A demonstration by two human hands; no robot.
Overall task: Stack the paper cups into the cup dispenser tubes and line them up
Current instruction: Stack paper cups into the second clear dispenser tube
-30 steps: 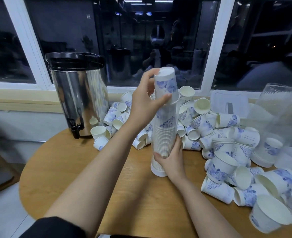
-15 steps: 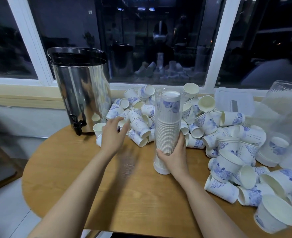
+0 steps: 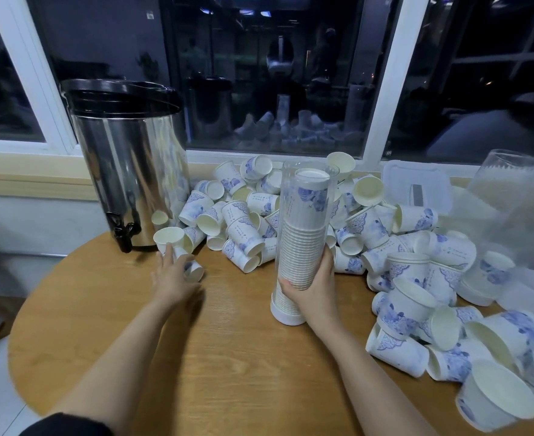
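A clear cup dispenser tube [image 3: 307, 196] stands upright on the round wooden table [image 3: 228, 372], holding a tall stack of white paper cups with blue print. My right hand [image 3: 314, 289] grips the tube low down, near its white base. My left hand [image 3: 173, 276] lies stretched out to the left, fingers extended onto loose cups [image 3: 177, 243] by the urn; whether it holds one is unclear. A big heap of the same cups [image 3: 247, 221] lies behind the tube.
A steel drinks urn [image 3: 130, 171] with a black lid and tap stands at the back left. More cups [image 3: 416, 294] cover the table's right side. Clear plastic containers [image 3: 511, 190] and a white lidded box [image 3: 416, 190] sit at the back right, under the window.
My left hand let go of the top cup, which now sits in the tube, and moved down and left to the loose cups by the urn. My right hand stayed on the tube.
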